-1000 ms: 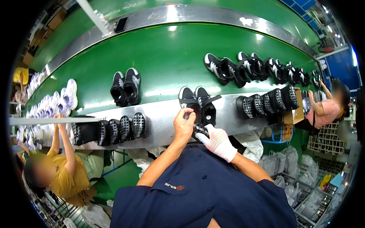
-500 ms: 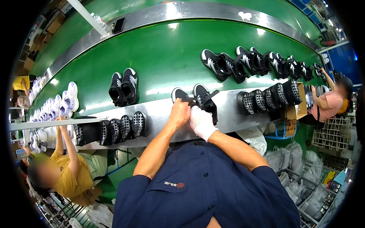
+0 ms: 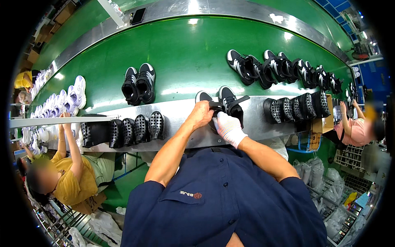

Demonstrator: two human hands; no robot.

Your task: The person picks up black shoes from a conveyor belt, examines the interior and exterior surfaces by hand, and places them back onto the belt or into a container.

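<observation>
A pair of black-and-white sneakers stands in front of me on the metal table edge, toes pointing away. My left hand (image 3: 200, 114), bare, is closed on the black upper of the left sneaker (image 3: 203, 96), around its strap and tongue. At the same shoe's opening is my right hand (image 3: 229, 126), in a white knitted glove, its fingers bent against the collar; the fingertips are partly hidden. The right sneaker (image 3: 227, 95) stands close beside, its black strap (image 3: 240, 100) loose and sticking out to the right.
Studded black shoe-shaped forms stand in rows at left (image 3: 141, 128) and right (image 3: 293, 108). Another sneaker pair (image 3: 139, 84) and a row of sneakers (image 3: 269, 68) rest on the green surface (image 3: 185, 53). Co-workers sit left (image 3: 78, 177) and right (image 3: 352, 133). A white bar (image 3: 61, 122) juts in from the left.
The view has shifted a little, so things sit further right. My hands have parted slightly over the left sneaker, uncovering more of its opening. The right co-worker's body and arms have moved.
</observation>
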